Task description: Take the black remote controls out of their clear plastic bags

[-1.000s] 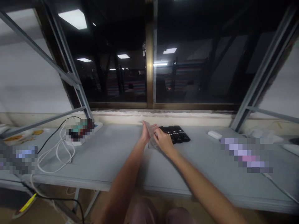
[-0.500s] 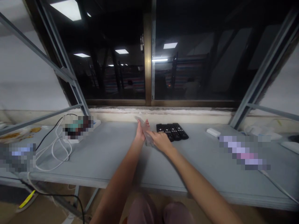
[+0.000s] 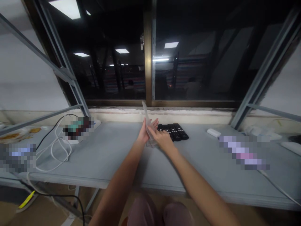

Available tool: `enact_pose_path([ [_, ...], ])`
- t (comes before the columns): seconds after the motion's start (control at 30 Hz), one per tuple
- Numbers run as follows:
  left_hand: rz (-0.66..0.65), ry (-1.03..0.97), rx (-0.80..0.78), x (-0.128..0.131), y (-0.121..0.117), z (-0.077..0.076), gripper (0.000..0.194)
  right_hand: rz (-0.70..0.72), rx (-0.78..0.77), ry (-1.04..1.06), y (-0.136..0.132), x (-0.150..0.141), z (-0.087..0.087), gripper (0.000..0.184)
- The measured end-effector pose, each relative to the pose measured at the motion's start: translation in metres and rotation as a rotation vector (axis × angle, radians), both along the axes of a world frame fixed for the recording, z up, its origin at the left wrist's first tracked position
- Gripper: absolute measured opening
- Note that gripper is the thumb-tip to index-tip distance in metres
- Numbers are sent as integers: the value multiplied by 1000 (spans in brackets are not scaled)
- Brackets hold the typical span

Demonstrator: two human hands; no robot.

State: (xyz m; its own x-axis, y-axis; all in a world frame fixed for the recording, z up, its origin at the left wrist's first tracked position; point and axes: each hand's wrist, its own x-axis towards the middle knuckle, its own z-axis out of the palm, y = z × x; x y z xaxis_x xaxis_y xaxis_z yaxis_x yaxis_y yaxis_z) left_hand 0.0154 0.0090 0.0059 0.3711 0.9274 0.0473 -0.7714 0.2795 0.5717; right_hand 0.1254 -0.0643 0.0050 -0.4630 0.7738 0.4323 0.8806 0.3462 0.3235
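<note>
Both my hands meet over the middle of the grey table (image 3: 113, 157), holding a thin clear plastic piece (image 3: 147, 121) that stands nearly upright between them. My left hand (image 3: 144, 133) supports it from the left with fingers partly stretched up. My right hand (image 3: 162, 139) pinches its lower part from the right. Just behind my right hand lie black remote controls (image 3: 175, 131) side by side on the table.
White cables (image 3: 55, 150) and a white power strip (image 3: 94, 125) lie at the left. A small white box (image 3: 213, 132) sits at the right, with another cable (image 3: 277, 186) running off the front right. Grey metal frame bars (image 3: 70, 81) rise at both sides before a dark window.
The clear plastic piece has been tipped up from a leaning position to nearly upright, and my left fingers have opened out beside it.
</note>
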Motion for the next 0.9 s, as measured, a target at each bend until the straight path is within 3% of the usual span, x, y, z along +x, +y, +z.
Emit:
enact_pose_path([
  [0.23,113,15,-35,-7,3,-3,33,-27,-15,8,-1,3,4,54],
  [0.4,118,-15,-47,-9,3,-6,51,-16,34,9,1,2,0,52],
  [0.5,113,-4,-42,-4,3,-6,49,-27,48,11,1,2,-2,51],
  [0.6,160,19,-41,-3,7,-7,40,40,28,-7,1,4,-1,50],
  [0.7,287,-20,-54,-16,15,-11,35,129,34,36,4,12,2,43],
  [0.8,404,-87,-115,-35,23,-16,30,1,112,202,11,27,4,41],
  [0.9,476,-120,-161,-47,27,-20,26,-315,161,409,23,52,-2,39],
])
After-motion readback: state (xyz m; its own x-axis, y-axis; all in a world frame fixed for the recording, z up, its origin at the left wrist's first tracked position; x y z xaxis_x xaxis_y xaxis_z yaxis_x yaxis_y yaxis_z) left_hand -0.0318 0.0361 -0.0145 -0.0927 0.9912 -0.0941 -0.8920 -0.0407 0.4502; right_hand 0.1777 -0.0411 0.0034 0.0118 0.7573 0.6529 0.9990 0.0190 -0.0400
